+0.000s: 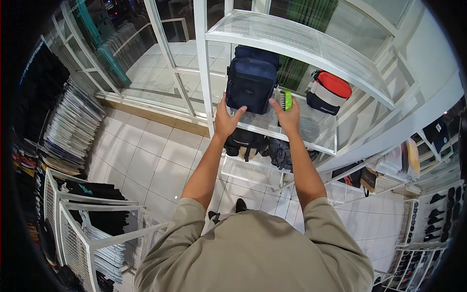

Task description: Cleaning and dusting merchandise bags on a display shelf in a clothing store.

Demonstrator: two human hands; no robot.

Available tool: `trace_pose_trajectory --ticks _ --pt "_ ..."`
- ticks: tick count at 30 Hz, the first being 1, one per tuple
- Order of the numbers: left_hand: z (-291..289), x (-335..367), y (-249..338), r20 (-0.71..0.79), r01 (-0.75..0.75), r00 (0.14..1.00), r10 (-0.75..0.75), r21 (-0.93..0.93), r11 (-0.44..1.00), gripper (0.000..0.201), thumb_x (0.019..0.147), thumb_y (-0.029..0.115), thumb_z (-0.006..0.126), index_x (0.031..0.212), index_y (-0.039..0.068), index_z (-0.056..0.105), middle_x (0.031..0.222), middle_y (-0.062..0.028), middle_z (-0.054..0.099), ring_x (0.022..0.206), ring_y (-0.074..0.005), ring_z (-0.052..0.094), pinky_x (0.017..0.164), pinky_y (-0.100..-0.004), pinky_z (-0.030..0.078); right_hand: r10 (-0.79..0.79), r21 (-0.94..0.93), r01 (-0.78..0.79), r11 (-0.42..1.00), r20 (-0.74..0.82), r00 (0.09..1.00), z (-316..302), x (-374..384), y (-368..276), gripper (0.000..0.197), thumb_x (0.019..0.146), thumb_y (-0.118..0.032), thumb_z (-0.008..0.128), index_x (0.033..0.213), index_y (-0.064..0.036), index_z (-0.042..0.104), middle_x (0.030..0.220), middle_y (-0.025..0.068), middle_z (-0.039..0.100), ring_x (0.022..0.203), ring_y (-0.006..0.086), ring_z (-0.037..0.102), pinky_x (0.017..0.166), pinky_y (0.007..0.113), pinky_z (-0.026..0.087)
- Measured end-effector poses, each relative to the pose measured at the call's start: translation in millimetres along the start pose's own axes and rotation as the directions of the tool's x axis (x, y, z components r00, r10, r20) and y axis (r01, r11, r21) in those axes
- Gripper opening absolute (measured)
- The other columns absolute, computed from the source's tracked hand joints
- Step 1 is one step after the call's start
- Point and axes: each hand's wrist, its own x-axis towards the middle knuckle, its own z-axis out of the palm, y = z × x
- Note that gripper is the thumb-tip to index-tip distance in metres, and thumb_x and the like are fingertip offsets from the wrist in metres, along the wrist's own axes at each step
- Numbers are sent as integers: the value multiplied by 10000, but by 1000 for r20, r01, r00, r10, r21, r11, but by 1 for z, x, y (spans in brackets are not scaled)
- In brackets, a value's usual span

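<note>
The head view looks down over both hands point(226, 119).

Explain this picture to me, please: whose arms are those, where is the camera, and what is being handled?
There is no machine at work here: those are a person's own two bare arms. The one picture comes from a wide fisheye camera worn on the head and looking down, so straight edges seem to curve and the person's shirt fills the bottom.

The left hand grips the lower left edge of a dark blue bag, thumb in front. The right hand holds a green brush near the bag's other side; whether it also touches the bag is hard to tell.

Farther right, a red, white and navy bag sits on the white mesh shelf.
</note>
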Motion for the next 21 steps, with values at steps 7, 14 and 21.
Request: trace_pose_trajectory --ticks 7,14,21 --pt "10 20 -18 -7 -81 997 81 -130 988 814 889 178 803 1527 -95 378 1436 -309 534 1355 -420 530 1152 -439 406 91 39 -94 995 69 993 36 -4 40 776 716 -400 942 1275 19 603 1116 178 714 1015 306 698 910 419 537" --pt "-1 -21 9 -128 -92 987 99 55 994 739 922 95 753 1552 -16 383 1444 -256 541 1314 -395 564 1098 -433 452 42 114 -48 992 52 998 43 -39 16 708 756 -259 933 1287 11 551 1113 143 678 1010 252 666 916 370 528" --pt "-7 -34 19 -133 -2 991 20 128 992 721 923 68 711 1560 12 378 1462 -239 525 1349 -419 517 1118 -441 432 -26 110 16 994 93 995 44 -49 20 667 789 -182 903 1306 5 525 1182 151 646 1066 240 642 954 366 510"
